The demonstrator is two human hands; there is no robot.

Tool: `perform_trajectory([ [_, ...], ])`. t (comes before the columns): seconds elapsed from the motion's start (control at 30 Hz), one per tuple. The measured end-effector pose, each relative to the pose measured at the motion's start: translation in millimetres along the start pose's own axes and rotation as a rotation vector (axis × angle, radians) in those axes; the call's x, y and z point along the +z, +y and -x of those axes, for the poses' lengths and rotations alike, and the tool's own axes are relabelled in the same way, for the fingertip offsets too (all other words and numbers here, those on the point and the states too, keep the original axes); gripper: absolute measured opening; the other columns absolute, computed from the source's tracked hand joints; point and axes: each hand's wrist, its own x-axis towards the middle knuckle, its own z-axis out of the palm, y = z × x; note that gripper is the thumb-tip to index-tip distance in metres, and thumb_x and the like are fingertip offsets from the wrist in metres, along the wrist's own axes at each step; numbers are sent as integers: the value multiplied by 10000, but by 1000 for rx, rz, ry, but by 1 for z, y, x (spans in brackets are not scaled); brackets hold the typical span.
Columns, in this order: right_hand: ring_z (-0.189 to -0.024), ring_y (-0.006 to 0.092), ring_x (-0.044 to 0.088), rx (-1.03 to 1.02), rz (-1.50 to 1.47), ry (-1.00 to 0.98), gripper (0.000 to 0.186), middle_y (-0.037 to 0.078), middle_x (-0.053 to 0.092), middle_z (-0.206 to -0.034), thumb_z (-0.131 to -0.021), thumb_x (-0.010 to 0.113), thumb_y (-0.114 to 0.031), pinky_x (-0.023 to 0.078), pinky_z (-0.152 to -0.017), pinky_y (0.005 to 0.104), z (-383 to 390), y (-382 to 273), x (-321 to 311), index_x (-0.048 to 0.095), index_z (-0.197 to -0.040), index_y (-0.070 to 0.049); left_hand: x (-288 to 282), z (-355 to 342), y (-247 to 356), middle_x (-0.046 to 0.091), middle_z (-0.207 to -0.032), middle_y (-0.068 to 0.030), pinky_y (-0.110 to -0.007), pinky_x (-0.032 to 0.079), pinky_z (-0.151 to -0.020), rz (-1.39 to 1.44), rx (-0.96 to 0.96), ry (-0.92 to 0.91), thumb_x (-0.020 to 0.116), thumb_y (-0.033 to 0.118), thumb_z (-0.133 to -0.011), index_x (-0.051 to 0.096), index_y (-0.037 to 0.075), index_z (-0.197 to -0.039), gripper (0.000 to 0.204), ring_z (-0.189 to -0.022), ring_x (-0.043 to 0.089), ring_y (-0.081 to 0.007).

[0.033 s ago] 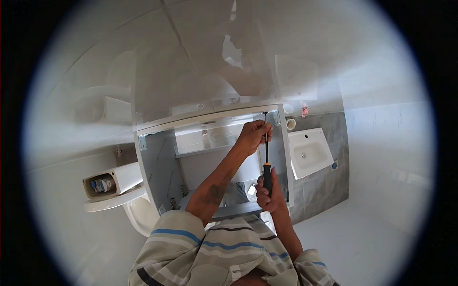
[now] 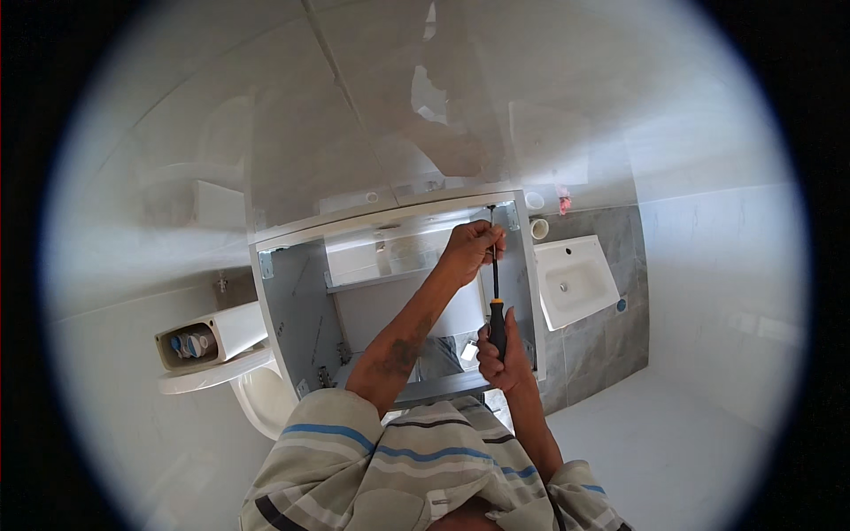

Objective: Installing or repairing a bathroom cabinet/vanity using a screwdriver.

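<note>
The big white cabinet (image 2: 301,310) is open in front and stands against the tiled wall. The toilet (image 2: 266,398) and its open water tank (image 2: 212,336) are to its left. A small white sink (image 2: 575,279) lies on the grey floor to its right. Both arms reach into the cabinet. The left hand (image 2: 474,248) is up high near the top right corner, with its fingers curled together around the thin metal rod of the screwdriver (image 2: 494,292). The right hand (image 2: 500,350) is lower down, and its fingers are wrapped tight around the black and orange handle. The screwdriver stands almost straight up, and its tip points at the top right corner, just beside a little metal bracket (image 2: 509,215). I cannot tell if the tip sits in a screw, because it is too small to see. Nothing has moved from the picture before: the hands and the tool are in the same spots. So the work at that corner looks like it is going on, not done.
</note>
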Motion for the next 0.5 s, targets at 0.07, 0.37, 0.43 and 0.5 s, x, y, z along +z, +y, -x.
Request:
perform_trajectory([
  [0.07,-379,56,383,-355,447,431,522,-21,445,-538,-863,502,-588,265,-349,187,5,-1,10,536,-854,-67,2,-8,-2,600,-697,-58,-213,358,-453,59,32,21,558,182,-919,588,23,-841,180,-548,553,-139],
  [0.37,-693,314,604,-1225,1347,903,293,212,610,-815,-893,584,-152,468,-641,378,21,35,-9,491,-1109,24,9,-11,-5,600,-715,-71,-211,363,-456,158,34,9,553,162,-919,574,15,-846,166,-572,567,-152],
  [0.43,-613,248,579,-1070,1285,839,312,186,605,-769,-913,559,-193,459,-575,367,22,31,-7,489,-1114,35,2,-8,-3,587,-722,-35,-198,329,-465,156,12,-24,553,158,-921,591,12,-893,153,-597,530,-105],
  [0.5,-507,146,496,-985,1227,846,288,100,557,-661,-932,536,-257,409,-468,313,24,34,-7,516,-1047,6,1,-6,-1,602,-715,-72,-211,365,-458,141,23,-24,572,164,-908,578,12,-854,162,-570,566,-153],
])
